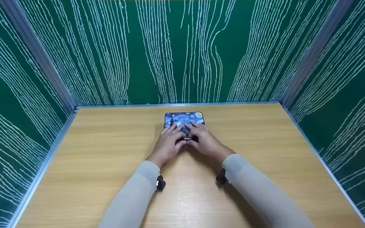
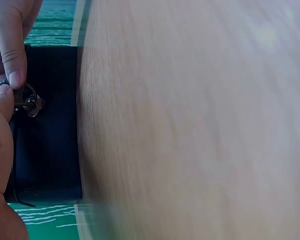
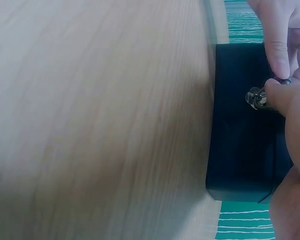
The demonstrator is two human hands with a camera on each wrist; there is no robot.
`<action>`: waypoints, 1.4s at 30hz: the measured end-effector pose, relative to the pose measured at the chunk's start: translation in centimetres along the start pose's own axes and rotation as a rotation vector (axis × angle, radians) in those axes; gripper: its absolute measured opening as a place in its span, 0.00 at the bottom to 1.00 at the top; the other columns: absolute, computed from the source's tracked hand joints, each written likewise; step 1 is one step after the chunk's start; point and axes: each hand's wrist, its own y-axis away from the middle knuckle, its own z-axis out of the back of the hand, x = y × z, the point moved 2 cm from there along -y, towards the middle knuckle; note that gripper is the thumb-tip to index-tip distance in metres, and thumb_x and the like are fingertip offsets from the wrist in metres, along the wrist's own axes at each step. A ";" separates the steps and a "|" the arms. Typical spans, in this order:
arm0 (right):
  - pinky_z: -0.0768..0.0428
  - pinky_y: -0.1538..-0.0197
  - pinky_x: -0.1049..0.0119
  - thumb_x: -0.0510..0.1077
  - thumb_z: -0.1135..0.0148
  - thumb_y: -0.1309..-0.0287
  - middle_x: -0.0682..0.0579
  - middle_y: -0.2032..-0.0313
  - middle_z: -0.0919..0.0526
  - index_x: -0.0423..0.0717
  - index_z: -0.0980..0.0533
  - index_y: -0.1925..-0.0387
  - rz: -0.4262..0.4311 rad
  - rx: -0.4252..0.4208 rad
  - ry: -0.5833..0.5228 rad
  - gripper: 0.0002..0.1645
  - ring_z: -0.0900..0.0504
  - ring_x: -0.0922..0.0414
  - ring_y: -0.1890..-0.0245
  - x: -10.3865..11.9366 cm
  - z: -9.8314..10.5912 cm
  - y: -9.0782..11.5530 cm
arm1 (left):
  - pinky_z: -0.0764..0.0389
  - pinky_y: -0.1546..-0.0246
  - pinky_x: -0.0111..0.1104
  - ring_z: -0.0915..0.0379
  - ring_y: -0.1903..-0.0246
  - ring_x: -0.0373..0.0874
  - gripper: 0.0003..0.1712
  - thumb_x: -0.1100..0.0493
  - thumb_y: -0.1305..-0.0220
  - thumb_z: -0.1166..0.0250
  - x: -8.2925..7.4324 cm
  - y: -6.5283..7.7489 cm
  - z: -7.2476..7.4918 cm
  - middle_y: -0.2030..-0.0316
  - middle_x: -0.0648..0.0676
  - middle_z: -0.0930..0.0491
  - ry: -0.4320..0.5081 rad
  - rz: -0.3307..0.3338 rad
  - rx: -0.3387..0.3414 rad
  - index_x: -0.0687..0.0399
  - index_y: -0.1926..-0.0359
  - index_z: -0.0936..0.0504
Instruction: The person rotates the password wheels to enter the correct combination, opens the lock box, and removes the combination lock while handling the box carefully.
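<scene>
Dark box (image 2: 47, 155), its lid (image 1: 184, 117) printed with blue and yellow swirls, sits on the wooden table (image 1: 106, 152), near the far edge and about midway across it. A small metal clasp (image 2: 34, 106) is fixed to the front face, which is turned toward the person. The left hand (image 1: 169, 141) and the right hand (image 1: 205, 140) rest on the box side by side, fingers (image 1: 170, 128) spread over the lid and thumbs (image 3: 277, 94) meeting at the clasp; I cannot tell whether either hand pinches it or only presses. Both forearms are in pale sleeves (image 1: 131, 196), each with a black device (image 1: 160, 183) at the wrist. Green panels (image 1: 141, 79) with wavy white lines stand around the table, joined by metal posts (image 1: 315, 50).
</scene>
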 end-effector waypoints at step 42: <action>0.46 0.08 0.30 0.48 0.26 0.22 0.51 0.14 0.30 0.52 0.14 0.48 -0.032 -0.002 -0.085 0.08 0.43 0.39 0.08 0.1 0.2 0.3 | 0.48 0.06 0.53 0.41 0.11 0.54 0.11 0.53 0.19 0.29 0.1 -0.2 -0.3 0.17 0.50 0.26 0.064 0.072 -0.067 0.46 0.43 0.06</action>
